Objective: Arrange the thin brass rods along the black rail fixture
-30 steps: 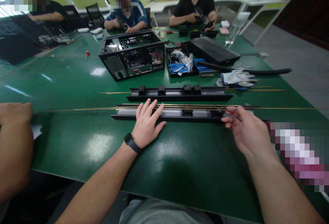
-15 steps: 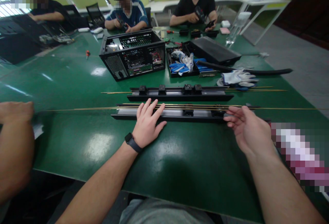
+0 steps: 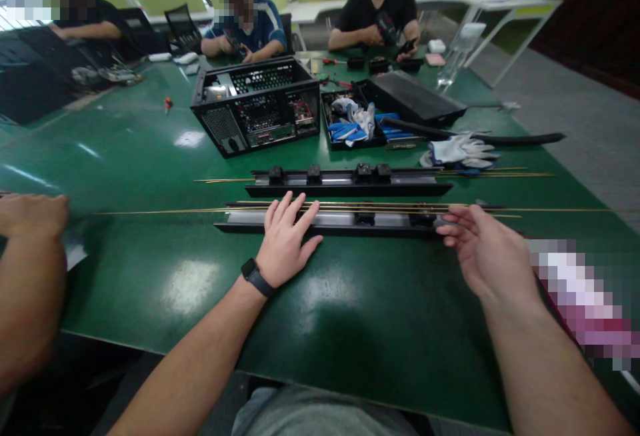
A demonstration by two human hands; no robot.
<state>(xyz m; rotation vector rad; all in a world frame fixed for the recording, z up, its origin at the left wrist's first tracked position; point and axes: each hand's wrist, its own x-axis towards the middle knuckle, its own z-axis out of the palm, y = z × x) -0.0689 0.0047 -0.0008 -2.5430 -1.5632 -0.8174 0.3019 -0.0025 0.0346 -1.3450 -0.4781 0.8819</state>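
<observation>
My left hand (image 3: 287, 239), fingers spread, lies across the near edge of a long black rail (image 3: 340, 230) with a pale metal channel. Its fingertips rest over several thin brass-coloured rods (image 3: 340, 206) running lengthwise along the rail. At the rail's right end, my right hand (image 3: 483, 243) has its thumb and curled fingers closed on a thin rod; the exact contact is partly hidden. Black blocks (image 3: 365, 214) sit in the channel beneath the rods. Just behind lies a second, similar rail (image 3: 345, 190) with black blocks and rods projecting from both ends.
An open black computer case (image 3: 260, 106) stands behind the rails. Beside it are a tray of gloves (image 3: 355, 123), more gloves (image 3: 463, 151) and a curved black strip (image 3: 525, 138). A neighbour's arm (image 3: 33, 276) reaches in at left. Two people opposite hold power tools.
A thin rod's end now shows farther right, past my right hand, and its left end has shifted right too. My left hand stays in place. The view has moved slightly.
</observation>
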